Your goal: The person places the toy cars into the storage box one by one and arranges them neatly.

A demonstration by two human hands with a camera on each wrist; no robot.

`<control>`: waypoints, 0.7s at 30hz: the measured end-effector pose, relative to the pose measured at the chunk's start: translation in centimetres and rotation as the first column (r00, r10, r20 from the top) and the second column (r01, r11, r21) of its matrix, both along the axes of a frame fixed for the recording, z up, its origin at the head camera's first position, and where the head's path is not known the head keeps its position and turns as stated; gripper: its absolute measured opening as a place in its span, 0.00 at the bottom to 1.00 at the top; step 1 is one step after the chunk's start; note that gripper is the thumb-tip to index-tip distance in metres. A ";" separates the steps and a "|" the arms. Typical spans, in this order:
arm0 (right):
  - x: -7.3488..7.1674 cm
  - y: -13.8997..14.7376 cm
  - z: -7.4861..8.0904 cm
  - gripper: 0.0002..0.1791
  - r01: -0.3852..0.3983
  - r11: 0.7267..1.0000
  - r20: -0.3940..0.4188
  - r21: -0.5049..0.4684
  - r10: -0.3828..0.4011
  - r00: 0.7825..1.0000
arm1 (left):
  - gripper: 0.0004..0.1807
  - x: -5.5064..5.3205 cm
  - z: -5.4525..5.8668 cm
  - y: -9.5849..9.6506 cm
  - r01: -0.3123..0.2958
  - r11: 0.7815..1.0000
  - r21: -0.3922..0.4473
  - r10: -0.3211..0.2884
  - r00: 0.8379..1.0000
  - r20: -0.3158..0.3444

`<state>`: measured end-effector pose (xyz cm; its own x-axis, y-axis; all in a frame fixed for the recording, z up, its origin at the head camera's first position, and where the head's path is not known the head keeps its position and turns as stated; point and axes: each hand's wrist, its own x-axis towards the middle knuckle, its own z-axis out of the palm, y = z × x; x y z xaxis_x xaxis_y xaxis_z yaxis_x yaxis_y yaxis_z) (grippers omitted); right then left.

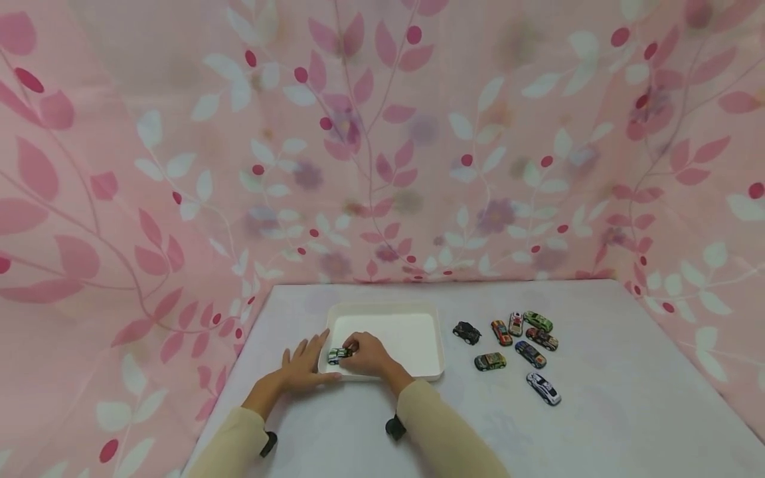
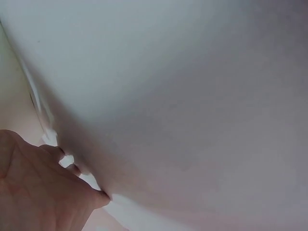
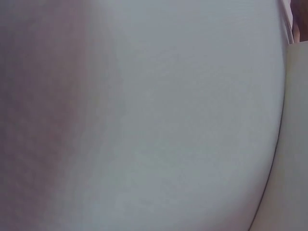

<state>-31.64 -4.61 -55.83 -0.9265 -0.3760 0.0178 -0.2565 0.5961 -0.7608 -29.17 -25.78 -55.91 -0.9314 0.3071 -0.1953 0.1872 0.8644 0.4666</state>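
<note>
A white rectangular tray (image 1: pixel 441 345) lies on the table in the head view. In its near left corner my right hand (image 1: pixel 367 355) pinches a small green-and-white toy car (image 1: pixel 339 356) by its right end, low over the tray floor. My left hand (image 1: pixel 303 368) rests at the tray's left wall and near corner, fingers extended and spread, thumb along the near edge. The left wrist view shows part of the left hand (image 2: pixel 43 185) at its lower left. The right hand is out of sight in the right wrist view, which shows mostly white cloth.
Right of the tray stand several toy cars, among them a black car (image 1: pixel 467 332), a dark green car (image 1: pixel 490 361), a blue car (image 1: pixel 530 354), a bright green car (image 1: pixel 538 321) and a white car (image 1: pixel 544 388). A pink floral curtain (image 1: pixel 382 166) hangs behind the white-covered table (image 1: pixel 627 398).
</note>
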 end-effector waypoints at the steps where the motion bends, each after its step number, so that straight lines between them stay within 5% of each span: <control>1: -0.1 0.0 0.0 0.14 0.001 1.000 -0.005 0.002 -0.001 1.000 | 0.62 -0.1 0.0 0.0 -0.002 1.000 -0.004 0.002 1.000 0.000; 8: -0.4 -0.1 0.4 0.14 -0.002 1.000 -0.027 0.009 0.002 1.000 | 0.62 -0.5 -0.2 0.0 -0.032 0.999 0.007 0.032 0.999 -0.016; 15: -0.9 -0.2 1.0 0.14 -0.005 1.000 -0.037 -0.023 0.004 0.999 | 0.61 -0.5 1.4 0.2 -0.028 0.998 0.051 0.030 0.999 -0.030; 21: -0.4 0.0 -0.3 0.14 -0.018 1.000 -0.047 -0.017 0.017 0.999 | 0.61 0.1 0.7 0.3 -0.017 1.000 0.015 0.018 1.000 -0.020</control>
